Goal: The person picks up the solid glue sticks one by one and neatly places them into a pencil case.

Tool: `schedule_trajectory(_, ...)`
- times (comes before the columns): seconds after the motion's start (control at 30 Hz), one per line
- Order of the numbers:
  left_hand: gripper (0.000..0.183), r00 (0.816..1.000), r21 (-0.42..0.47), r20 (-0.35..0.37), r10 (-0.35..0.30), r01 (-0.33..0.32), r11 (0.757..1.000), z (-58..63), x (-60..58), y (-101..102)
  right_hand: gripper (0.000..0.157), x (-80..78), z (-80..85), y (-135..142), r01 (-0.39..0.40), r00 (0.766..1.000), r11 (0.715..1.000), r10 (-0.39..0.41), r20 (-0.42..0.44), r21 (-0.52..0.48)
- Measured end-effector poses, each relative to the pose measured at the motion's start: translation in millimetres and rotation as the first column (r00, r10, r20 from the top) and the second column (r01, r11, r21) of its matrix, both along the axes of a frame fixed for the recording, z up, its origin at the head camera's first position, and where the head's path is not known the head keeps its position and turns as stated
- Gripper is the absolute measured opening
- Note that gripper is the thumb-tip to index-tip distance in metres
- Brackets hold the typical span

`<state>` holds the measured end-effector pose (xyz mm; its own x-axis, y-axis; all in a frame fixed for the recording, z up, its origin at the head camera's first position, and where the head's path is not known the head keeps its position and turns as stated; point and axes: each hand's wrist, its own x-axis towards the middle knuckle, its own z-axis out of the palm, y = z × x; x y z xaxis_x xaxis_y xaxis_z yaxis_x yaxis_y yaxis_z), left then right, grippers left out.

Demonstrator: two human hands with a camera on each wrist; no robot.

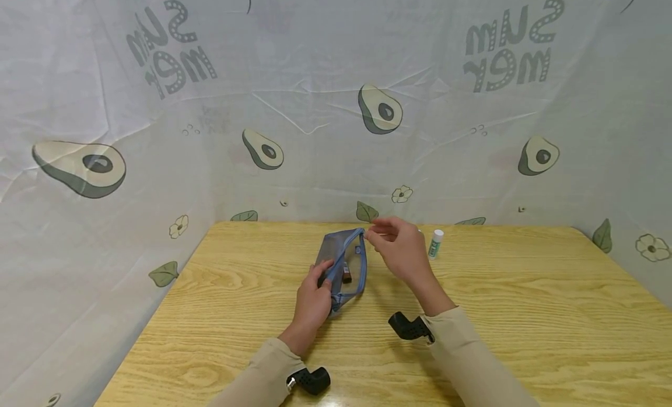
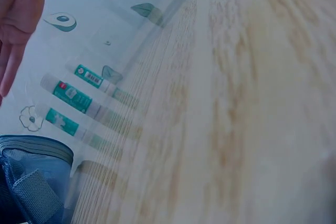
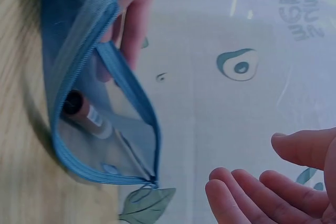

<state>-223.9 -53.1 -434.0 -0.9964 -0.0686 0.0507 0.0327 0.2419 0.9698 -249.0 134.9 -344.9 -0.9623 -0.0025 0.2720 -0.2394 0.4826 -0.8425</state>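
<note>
A blue mesh zip pouch (image 1: 325,252) stands on its side with its mouth gaping to the right. My left hand (image 1: 313,302) grips its near side, thumb at the zip edge and fingers over the mesh. Inside lies a small brown tube (image 3: 86,114) with a dark end and a pale label. My right hand (image 1: 401,249) is beside the far end of the zip, holding nothing. In the right wrist view its fingers (image 3: 252,192) are loosely bent with the thumb apart, and a gap separates them from the pouch.
A white-capped green glue stick (image 1: 436,245) stands right of my right hand. The left wrist view shows three such glue sticks (image 2: 72,97) in a row; my hand mostly covers the others from the head. A printed cloth (image 1: 315,179) hangs behind the wooden table (image 1: 525,296).
</note>
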Motion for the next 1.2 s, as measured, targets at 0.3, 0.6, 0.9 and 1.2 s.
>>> schedule_trajectory(0.3, 0.047, 1.000, 0.004, 0.006, 0.000, 0.000, 1.000, -1.2, 2.2, -0.7, 0.038, 6.7, 5.8, -0.5, -0.009, 1.000, 1.000, 0.009, 0.002, -0.004)
schedule_trajectory(0.6, 0.047, 1.000, 0.005, 0.002, -0.003, 0.003, 1.000, -1.1, 1.9, -1.3, 0.038, 5.9, 3.2, -1.8, -0.010, 0.999, 0.999, 0.011, -0.030, 0.033)
schedule_trajectory(0.9, 0.047, 1.000, 0.008, -0.001, -0.006, 0.006, 1.000, -0.7, 0.1, -0.3, 0.036, 6.3, 6.1, 1.4, -0.002, 1.000, 1.000, 0.003, -0.028, 0.024)
schedule_trajectory(1.2, 0.047, 1.000, -0.001, -0.010, -0.003, 0.003, 1.000, 0.1, 0.2, -0.7, 0.038, 6.1, 4.6, 6.0, 0.002, 1.000, 1.000, -0.001, -0.019, 0.022)
